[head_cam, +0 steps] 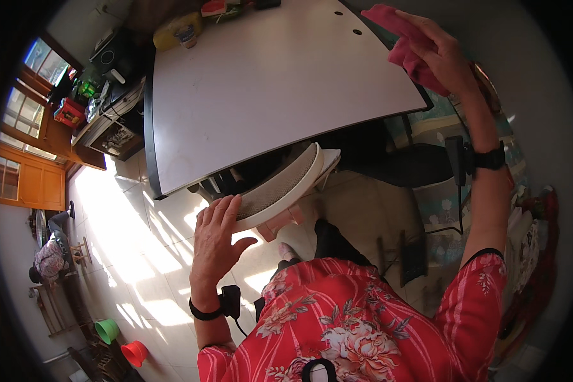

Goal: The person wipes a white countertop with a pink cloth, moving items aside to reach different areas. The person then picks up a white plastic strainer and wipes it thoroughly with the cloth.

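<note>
My right hand (pixel 441 55) grips a crumpled pink cloth (pixel 413 57) beyond the right edge of a white tabletop (pixel 277 90) with dark edging. Lower and to the left, my left hand (pixel 217 238) lies against the top of a chair's mesh backrest (pixel 277 188) with a pale frame. Its thumb is spread apart from the fingers; whether they curl around the frame cannot be told. That backrest stands at the near long edge of the table. A plastic cup (pixel 186 36) and a yellow object (pixel 172 32) are at the table's far left corner.
A dark chair seat (pixel 401 164) is partly under the table at the right. On the left stands a cluttered side cabinet (pixel 117 136). A green bucket (pixel 107 331) and a red bucket (pixel 134 353) are on the tiled floor. Another person (pixel 50 258) is at the far left.
</note>
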`<state>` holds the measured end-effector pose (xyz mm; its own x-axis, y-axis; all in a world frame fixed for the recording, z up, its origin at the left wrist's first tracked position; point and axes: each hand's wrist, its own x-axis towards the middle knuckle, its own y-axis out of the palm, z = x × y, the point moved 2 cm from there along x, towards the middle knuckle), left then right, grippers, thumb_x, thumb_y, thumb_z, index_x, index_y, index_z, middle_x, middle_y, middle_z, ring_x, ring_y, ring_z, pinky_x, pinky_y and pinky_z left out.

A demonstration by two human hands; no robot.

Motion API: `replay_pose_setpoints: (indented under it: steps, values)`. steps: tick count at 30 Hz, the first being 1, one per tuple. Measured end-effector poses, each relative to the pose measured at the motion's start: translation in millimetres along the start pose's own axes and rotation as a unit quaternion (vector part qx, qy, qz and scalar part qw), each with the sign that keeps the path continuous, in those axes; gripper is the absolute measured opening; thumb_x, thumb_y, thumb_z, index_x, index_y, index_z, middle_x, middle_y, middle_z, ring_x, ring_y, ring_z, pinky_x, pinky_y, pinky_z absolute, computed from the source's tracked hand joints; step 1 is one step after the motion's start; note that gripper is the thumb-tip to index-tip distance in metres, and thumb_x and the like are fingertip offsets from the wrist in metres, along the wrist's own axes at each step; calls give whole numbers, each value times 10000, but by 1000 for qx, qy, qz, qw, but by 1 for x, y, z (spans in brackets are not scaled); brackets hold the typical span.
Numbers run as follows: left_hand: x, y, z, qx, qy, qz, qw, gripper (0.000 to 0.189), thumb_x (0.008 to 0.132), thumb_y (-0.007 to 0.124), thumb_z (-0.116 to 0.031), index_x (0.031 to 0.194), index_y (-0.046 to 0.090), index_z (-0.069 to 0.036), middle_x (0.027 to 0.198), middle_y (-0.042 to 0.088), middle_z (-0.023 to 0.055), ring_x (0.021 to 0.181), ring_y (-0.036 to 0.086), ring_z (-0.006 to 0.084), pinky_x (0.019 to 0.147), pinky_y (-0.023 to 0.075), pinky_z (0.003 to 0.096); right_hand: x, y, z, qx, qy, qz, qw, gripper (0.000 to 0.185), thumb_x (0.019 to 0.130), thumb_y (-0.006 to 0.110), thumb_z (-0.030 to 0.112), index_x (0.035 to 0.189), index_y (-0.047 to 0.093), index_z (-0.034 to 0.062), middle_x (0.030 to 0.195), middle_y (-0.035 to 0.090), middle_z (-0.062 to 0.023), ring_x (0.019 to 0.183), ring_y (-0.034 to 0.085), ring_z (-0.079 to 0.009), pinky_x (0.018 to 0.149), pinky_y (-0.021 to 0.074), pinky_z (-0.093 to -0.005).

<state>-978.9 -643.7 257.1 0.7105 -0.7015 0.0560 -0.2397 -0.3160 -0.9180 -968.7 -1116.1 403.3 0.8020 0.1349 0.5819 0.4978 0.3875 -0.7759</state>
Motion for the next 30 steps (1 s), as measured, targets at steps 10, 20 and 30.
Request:
replay_pose_setpoints:
  steps: [10, 20, 30]
  values:
    - [29, 17, 1, 9, 22, -32, 999, 545, 703, 842, -316, 1150, 650, -69, 1073, 702, 97, 1006, 656, 307, 871, 489, 420, -137, 166, 139, 293, 187, -102, 932, 543, 810, 636, -97, 1320, 585, 82, 1399, 530, -102, 1266, 521, -292, 1063, 443, -368]
    - [29, 28, -11, 27, -26, 5, 999, 503, 704, 844, -335, 1120, 674, -109, 980, 719, 93, 905, 683, 317, 806, 516, 427, -160, 185, 231, 64, -6, -147, 987, 560, 739, 789, 217, 1272, 631, 150, 1368, 522, -13, 1255, 440, -321, 991, 440, -491]
    - [26, 35, -6, 39, -41, -18, 998, 559, 668, 868, -328, 1148, 678, -112, 994, 723, 107, 914, 691, 309, 812, 525, 419, -170, 182, 133, 182, 142, -153, 961, 607, 747, 718, -25, 1318, 601, 146, 1398, 517, -49, 1268, 476, -310, 1080, 446, -417]
